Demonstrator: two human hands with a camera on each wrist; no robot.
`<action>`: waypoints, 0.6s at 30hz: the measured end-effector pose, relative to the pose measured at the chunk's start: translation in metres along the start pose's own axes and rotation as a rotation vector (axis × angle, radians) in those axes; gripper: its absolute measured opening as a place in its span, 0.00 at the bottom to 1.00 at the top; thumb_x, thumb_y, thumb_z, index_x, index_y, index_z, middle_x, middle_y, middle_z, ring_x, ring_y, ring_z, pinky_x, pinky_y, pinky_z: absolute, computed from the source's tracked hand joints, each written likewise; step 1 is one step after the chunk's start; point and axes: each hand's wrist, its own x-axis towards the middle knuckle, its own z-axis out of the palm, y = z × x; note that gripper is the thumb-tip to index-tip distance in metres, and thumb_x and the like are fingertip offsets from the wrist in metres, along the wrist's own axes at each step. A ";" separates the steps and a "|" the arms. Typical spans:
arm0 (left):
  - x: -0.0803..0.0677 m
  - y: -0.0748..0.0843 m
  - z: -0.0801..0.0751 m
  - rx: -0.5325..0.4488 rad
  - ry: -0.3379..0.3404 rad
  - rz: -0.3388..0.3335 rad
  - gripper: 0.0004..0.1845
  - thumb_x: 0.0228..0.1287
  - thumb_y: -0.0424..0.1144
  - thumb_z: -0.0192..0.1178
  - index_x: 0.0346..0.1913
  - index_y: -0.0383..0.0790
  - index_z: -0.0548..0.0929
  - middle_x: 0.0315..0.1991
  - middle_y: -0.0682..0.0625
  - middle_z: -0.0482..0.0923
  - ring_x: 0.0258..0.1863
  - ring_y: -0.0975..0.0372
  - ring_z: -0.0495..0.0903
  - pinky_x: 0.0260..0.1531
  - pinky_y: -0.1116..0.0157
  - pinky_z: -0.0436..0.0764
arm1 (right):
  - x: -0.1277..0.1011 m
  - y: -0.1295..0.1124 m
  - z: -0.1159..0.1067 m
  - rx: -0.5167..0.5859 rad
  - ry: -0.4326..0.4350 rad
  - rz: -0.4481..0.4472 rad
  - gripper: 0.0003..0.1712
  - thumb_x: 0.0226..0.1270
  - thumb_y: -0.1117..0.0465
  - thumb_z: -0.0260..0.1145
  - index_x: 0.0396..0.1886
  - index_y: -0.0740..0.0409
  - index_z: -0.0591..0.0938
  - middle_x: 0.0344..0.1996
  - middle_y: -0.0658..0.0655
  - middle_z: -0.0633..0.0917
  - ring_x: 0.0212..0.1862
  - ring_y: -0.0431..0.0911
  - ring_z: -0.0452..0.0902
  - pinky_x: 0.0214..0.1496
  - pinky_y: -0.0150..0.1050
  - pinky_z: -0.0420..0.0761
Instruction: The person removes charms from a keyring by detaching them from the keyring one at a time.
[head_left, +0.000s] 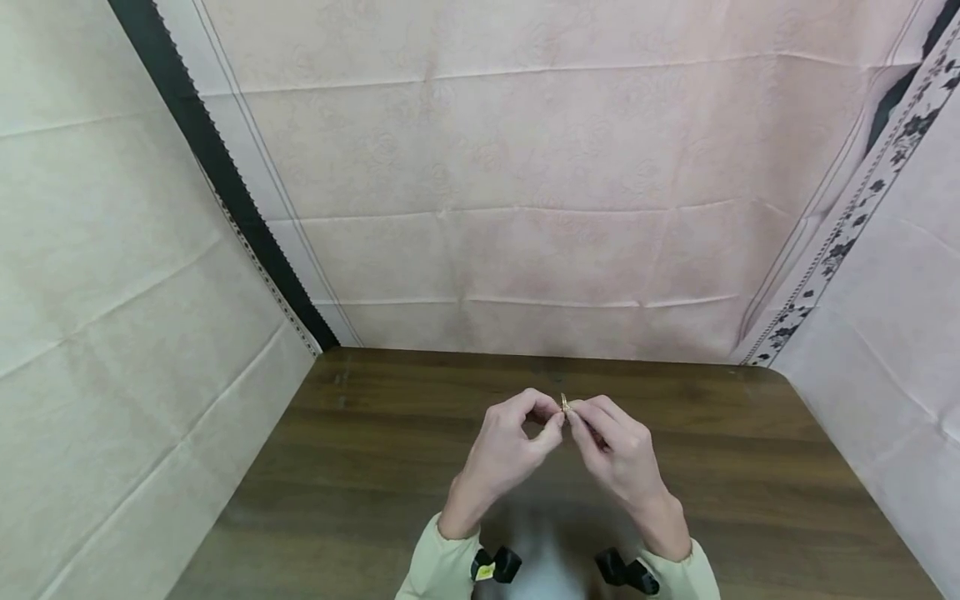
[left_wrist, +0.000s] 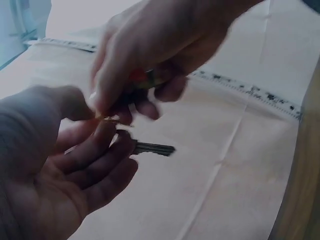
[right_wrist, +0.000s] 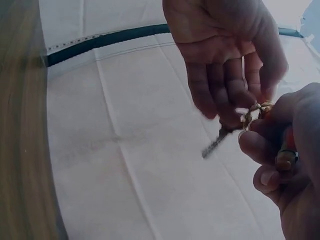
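My left hand (head_left: 508,446) and right hand (head_left: 621,450) meet above the table, pinching a small gold key ring (head_left: 565,406) between thumbs and fingertips. In the right wrist view the gold ring (right_wrist: 254,112) shows between both sets of fingertips, and a dark metal key (right_wrist: 216,144) hangs beside it. The left wrist view shows the key's blade (left_wrist: 156,149) sticking out past my left fingers. Within my right hand's curled fingers lies a small red and greenish piece (left_wrist: 145,78), partly hidden and blurred; its kind cannot be made out.
The brown wooden table (head_left: 360,483) lies below the hands. Pale cloth (head_left: 525,167) hangs behind it and on both sides, with a dark green band (head_left: 232,183) at left and a floral border (head_left: 847,225) at right. Black wrist straps (head_left: 504,565) sit by the light green sleeves (head_left: 438,567).
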 end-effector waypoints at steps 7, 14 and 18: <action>0.002 -0.005 -0.008 -0.037 -0.085 -0.033 0.02 0.70 0.36 0.58 0.42 0.44 0.80 0.33 0.55 0.80 0.30 0.70 0.77 0.32 0.72 0.81 | -0.003 0.000 -0.001 0.024 -0.022 0.094 0.07 0.69 0.62 0.64 0.33 0.60 0.85 0.26 0.49 0.79 0.23 0.32 0.66 0.25 0.20 0.68; 0.003 -0.011 -0.010 0.043 -0.041 0.077 0.08 0.69 0.35 0.59 0.48 0.44 0.81 0.40 0.52 0.79 0.32 0.69 0.76 0.32 0.72 0.81 | 0.001 -0.008 -0.003 0.045 -0.062 0.103 0.06 0.69 0.62 0.65 0.33 0.57 0.85 0.25 0.46 0.78 0.24 0.31 0.66 0.26 0.19 0.67; 0.003 -0.014 -0.012 0.097 -0.033 0.160 0.05 0.69 0.35 0.60 0.45 0.44 0.84 0.37 0.55 0.80 0.30 0.71 0.74 0.30 0.78 0.76 | 0.003 -0.013 -0.003 0.067 -0.073 0.094 0.04 0.67 0.63 0.66 0.33 0.56 0.85 0.25 0.46 0.78 0.25 0.31 0.66 0.26 0.18 0.67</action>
